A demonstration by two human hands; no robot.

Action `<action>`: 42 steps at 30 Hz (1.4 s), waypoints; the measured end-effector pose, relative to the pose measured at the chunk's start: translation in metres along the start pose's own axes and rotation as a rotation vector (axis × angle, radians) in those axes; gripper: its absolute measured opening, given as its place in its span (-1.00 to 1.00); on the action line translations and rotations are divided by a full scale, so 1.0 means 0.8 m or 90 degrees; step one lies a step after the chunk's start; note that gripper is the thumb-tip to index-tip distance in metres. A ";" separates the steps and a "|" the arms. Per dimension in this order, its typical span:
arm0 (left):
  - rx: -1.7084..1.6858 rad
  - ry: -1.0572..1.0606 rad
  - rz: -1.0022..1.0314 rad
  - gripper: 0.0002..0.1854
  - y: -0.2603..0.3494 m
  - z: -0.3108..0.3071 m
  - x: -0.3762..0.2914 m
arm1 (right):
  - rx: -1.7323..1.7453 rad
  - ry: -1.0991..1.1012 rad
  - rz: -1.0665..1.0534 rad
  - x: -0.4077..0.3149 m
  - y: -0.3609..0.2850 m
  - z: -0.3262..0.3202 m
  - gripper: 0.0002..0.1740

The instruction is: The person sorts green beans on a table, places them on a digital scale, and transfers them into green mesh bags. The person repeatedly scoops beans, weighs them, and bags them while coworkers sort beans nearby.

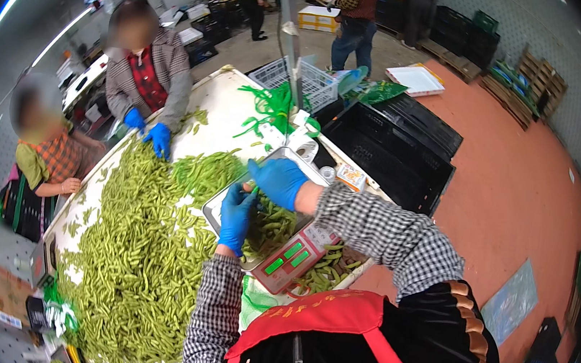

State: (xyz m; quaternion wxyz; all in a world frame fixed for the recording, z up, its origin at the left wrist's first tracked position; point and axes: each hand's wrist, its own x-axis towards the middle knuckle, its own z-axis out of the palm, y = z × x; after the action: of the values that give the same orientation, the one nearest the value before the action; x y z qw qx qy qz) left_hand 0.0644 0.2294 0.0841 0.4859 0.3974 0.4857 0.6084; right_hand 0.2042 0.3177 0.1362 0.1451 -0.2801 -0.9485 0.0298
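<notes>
Both my hands wear blue gloves and meet over the metal tray (213,209) of a red digital scale (289,257). My left hand (235,218) is upright at the tray's left side, its fingers closed around something green and thin, perhaps a net bag's end. My right hand (278,181) is just above and to the right, fingers bent; what it holds is hidden. Green pods (272,223) lie in the tray below my hands, apparently in netting. A large heap of green pods (146,251) covers the white table (220,91) to the left.
Across the table a person's blue-gloved hands (158,139) touch the heap; another person (57,153) stands at the left edge. Green net strips (275,104) and label rolls (305,148) lie beyond the scale. Black crates (386,155) stand at the right. A metal post (293,46) rises behind.
</notes>
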 end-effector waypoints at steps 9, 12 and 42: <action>-0.028 -0.009 0.058 -0.85 -0.019 -0.004 -0.011 | 1.024 -0.244 0.354 -0.019 0.008 -0.049 -0.75; -0.053 -0.023 0.049 -0.79 -0.020 -0.003 -0.015 | 1.200 -0.111 0.427 -0.016 -0.001 -0.028 -0.68; 0.046 0.054 0.129 -0.82 -0.037 -0.011 -0.015 | 0.102 -0.068 0.026 -0.038 0.009 -0.016 -0.28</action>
State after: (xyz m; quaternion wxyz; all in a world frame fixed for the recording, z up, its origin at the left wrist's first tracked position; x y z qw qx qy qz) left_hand 0.0646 0.2178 0.0534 0.3862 0.4358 0.4850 0.6525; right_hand 0.2358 0.3071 0.1393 0.1154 -0.2846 -0.9437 0.1233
